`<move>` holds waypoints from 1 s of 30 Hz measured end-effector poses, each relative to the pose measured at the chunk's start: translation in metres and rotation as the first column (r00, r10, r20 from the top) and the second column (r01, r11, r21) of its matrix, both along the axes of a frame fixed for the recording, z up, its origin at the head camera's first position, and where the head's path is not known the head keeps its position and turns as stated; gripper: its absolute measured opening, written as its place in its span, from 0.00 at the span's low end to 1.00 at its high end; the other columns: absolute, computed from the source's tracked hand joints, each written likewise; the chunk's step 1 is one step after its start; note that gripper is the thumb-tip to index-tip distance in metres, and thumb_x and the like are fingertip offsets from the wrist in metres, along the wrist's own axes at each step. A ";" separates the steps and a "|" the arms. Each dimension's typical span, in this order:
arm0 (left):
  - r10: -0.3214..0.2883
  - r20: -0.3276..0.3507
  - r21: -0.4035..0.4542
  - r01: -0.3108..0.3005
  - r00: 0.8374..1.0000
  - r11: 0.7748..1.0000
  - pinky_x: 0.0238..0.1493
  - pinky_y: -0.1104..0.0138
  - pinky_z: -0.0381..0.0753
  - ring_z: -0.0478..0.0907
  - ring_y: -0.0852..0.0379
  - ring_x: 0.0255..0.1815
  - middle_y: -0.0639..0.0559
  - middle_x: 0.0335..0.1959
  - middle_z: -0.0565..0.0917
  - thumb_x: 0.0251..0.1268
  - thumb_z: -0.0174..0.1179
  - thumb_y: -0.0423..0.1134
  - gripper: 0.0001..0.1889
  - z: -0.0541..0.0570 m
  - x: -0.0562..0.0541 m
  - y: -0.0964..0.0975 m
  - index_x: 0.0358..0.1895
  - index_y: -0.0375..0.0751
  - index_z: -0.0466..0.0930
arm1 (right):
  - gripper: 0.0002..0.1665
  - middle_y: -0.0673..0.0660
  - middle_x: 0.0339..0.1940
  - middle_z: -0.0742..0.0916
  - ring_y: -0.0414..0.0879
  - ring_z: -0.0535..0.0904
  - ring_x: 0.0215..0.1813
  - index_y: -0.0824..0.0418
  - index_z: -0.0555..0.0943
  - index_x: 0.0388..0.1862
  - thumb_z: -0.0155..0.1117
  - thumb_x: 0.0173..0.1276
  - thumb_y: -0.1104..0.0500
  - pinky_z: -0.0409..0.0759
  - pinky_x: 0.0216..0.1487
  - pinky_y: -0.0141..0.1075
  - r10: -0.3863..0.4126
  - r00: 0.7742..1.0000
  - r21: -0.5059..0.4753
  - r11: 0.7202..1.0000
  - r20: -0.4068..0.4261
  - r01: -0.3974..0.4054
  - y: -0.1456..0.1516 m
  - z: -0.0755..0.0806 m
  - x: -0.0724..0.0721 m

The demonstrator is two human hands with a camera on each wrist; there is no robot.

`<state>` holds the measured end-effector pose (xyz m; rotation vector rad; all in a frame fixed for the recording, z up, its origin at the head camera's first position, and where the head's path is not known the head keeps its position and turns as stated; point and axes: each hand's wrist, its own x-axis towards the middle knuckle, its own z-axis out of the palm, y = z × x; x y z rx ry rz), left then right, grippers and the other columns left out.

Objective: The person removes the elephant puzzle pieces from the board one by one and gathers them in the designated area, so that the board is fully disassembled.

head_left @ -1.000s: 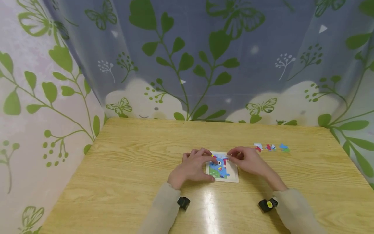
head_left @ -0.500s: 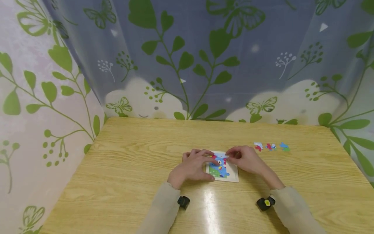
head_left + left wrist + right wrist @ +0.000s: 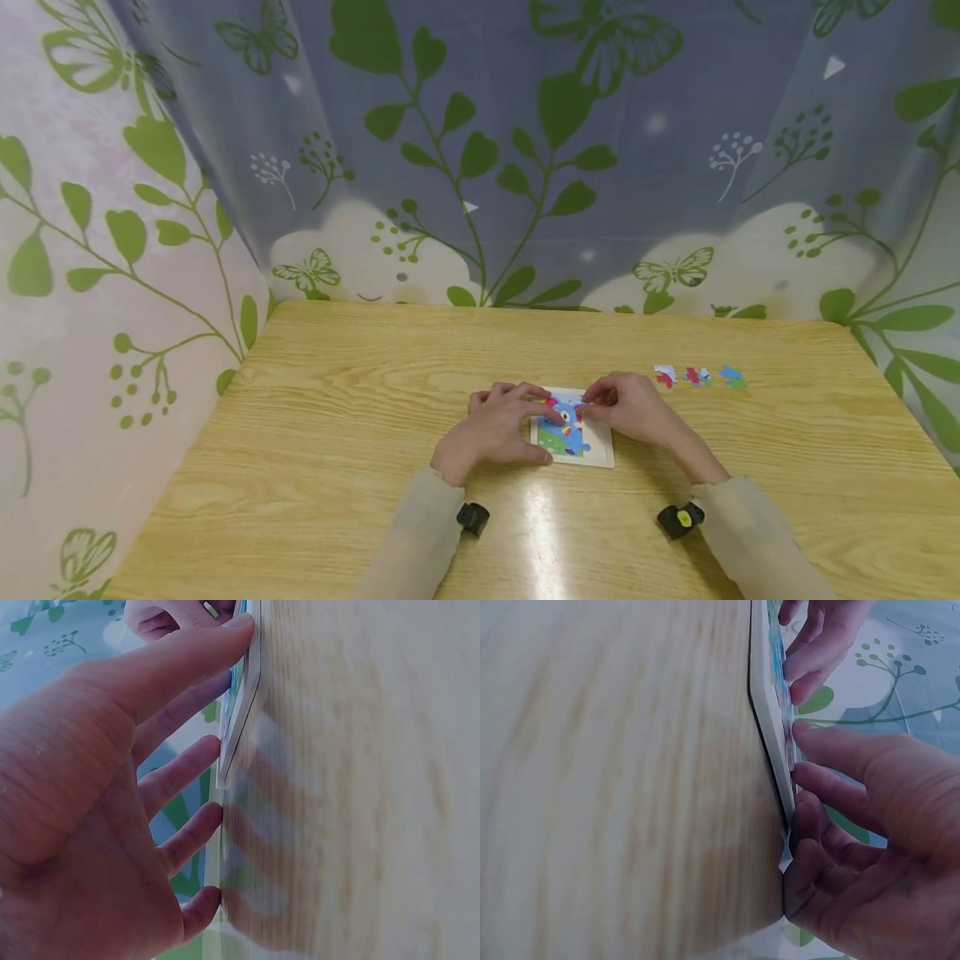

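A small jigsaw puzzle in a pale tray (image 3: 600, 450) lies on the table, showing a blue animal on green ground. The tray's right side is bare. My left hand (image 3: 495, 427) spreads over its left side, index finger on the picture and thumb (image 3: 238, 630) at the near edge. Its other fingers reach the far edge and the tabletop. My right hand (image 3: 632, 408) is at the tray's upper right, thumb and index finger pinching a puzzle piece (image 3: 211, 610) mostly hidden by the fingers. In the right wrist view, those fingertips (image 3: 804, 774) are against the tray's surface.
Three loose puzzle pieces lie in a row behind the right hand: one white and red (image 3: 664, 376), one red and blue (image 3: 696, 377), one blue and green (image 3: 732, 377). A patterned curtain (image 3: 480, 150) closes off the table's (image 3: 337, 375) back.
My right hand has shifted slightly at the tray's upper right, its fingertips staying by the picture. The left hand and the loose pieces stay where they were.
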<state>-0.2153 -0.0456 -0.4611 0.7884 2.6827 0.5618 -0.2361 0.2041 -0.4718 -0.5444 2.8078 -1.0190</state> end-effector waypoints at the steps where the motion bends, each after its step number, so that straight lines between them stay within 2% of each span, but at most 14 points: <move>1: 0.001 0.001 -0.001 -0.001 1.000 1.000 0.64 0.43 0.60 0.59 0.42 0.77 0.67 0.76 0.67 0.59 0.72 0.60 0.24 0.000 0.000 0.000 0.60 0.76 0.81 | 0.08 0.51 0.31 0.86 0.40 0.76 0.32 0.59 0.88 0.37 0.74 0.65 0.56 0.74 0.35 0.31 0.001 1.000 0.004 1.000 -0.003 -0.001 0.000 0.000 0.000; 8: 0.002 0.002 0.003 -0.002 1.000 1.000 0.65 0.43 0.59 0.59 0.42 0.77 0.66 0.76 0.67 0.59 0.72 0.59 0.24 0.001 0.000 0.000 0.60 0.75 0.81 | 0.10 0.53 0.31 0.85 0.41 0.75 0.33 0.60 0.89 0.36 0.76 0.63 0.54 0.73 0.35 0.33 -0.012 1.000 0.032 0.999 -0.012 0.013 -0.004 0.001 -0.001; 17: 0.007 0.013 0.007 -0.007 1.000 1.000 0.66 0.43 0.58 0.59 0.42 0.77 0.66 0.76 0.67 0.59 0.71 0.60 0.24 0.002 0.000 0.000 0.61 0.74 0.81 | 0.10 0.53 0.32 0.87 0.42 0.77 0.34 0.62 0.88 0.36 0.76 0.63 0.56 0.75 0.36 0.34 -0.030 0.999 0.032 0.999 0.040 0.029 -0.007 0.005 -0.001; 30: 0.013 0.023 0.007 -0.013 1.000 1.000 0.66 0.42 0.58 0.59 0.42 0.77 0.66 0.76 0.67 0.59 0.72 0.59 0.23 0.002 0.001 0.001 0.60 0.74 0.81 | 0.08 0.52 0.29 0.86 0.43 0.77 0.33 0.62 0.87 0.35 0.75 0.63 0.58 0.74 0.37 0.35 -0.097 0.988 0.024 0.995 0.117 0.095 -0.012 0.007 0.001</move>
